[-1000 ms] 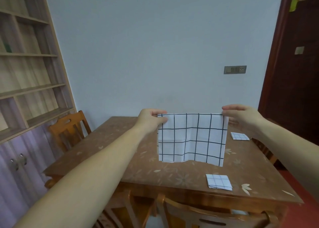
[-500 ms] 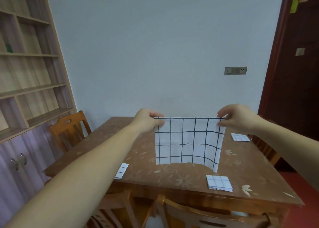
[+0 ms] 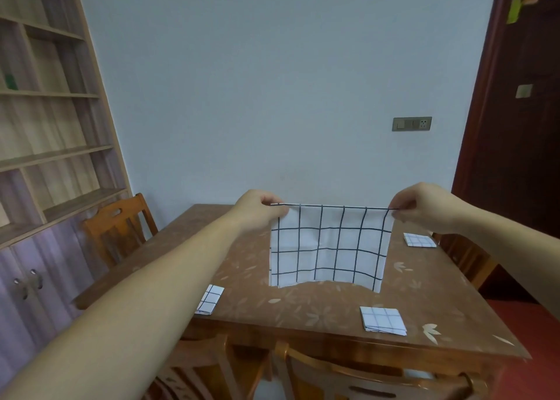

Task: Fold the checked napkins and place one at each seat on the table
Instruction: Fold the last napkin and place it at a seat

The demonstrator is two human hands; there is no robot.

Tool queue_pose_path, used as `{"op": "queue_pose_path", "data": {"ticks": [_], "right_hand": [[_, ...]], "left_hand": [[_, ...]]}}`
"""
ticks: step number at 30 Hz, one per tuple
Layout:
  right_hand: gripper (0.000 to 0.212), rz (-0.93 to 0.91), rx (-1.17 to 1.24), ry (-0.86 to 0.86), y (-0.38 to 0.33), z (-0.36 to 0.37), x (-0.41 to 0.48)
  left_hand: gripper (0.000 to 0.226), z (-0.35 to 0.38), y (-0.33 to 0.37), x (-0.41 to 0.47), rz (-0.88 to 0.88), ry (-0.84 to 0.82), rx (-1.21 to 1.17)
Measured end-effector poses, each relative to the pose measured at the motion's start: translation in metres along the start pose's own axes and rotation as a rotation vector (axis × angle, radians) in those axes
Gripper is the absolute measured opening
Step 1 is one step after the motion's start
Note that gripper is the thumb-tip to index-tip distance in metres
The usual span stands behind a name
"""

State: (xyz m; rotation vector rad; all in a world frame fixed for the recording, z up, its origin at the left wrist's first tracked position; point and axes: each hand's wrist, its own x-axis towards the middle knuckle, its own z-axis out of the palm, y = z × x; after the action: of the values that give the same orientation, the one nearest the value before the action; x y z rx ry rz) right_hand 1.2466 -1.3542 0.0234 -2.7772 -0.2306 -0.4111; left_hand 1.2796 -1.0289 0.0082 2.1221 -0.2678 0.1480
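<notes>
A white napkin with a dark check point(image 3: 328, 249) hangs above the brown wooden table point(image 3: 306, 310), stretched by its top corners. My left hand point(image 3: 257, 208) pinches the top left corner and my right hand point(image 3: 419, 207) pinches the top right corner. Its lower edge curls just over the table top. Three small folded checked napkins lie on the table: one at the near edge point(image 3: 382, 320), one at the left edge point(image 3: 209, 299) partly hidden by my left forearm, one at the right edge point(image 3: 419, 240).
Wooden chairs stand at the left side point(image 3: 116, 227), at the right side point(image 3: 466, 257) and at the near side point(image 3: 348, 375) of the table. A tall shelf unit point(image 3: 45, 127) fills the left wall. A dark door point(image 3: 515, 127) is at the right.
Both hands lowered the stretched napkin slightly toward the table and its bottom edge now curls over the surface. The view shifted, revealing the folded napkin at the left edge.
</notes>
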Motion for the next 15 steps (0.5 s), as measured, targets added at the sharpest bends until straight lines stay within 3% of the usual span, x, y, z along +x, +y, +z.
{"op": "queue_pose_path", "data": {"ticks": [3, 6, 10, 12, 15], "right_hand": [[0.005, 0.039, 0.181, 0.027, -0.001, -0.001, 0.000], [0.008, 0.091, 0.508, 0.060, -0.013, -0.004, -0.003], [0.011, 0.007, 0.461, 0.062, -0.038, 0.001, -0.002], [0.010, -0.051, 0.379, 0.037, -0.054, 0.004, 0.001], [0.005, -0.129, 0.346, 0.012, -0.076, 0.011, 0.006]], "left_hand": [[0.008, -0.002, -0.005, 0.003, 0.000, -0.078, 0.055], [0.009, -0.006, -0.013, 0.006, 0.016, -0.190, 0.308], [0.007, 0.000, -0.015, 0.003, 0.032, -0.399, 0.635], [0.015, 0.009, -0.008, 0.000, 0.084, -0.432, 0.586], [0.021, 0.028, 0.010, -0.002, 0.140, -0.364, 0.269]]}}
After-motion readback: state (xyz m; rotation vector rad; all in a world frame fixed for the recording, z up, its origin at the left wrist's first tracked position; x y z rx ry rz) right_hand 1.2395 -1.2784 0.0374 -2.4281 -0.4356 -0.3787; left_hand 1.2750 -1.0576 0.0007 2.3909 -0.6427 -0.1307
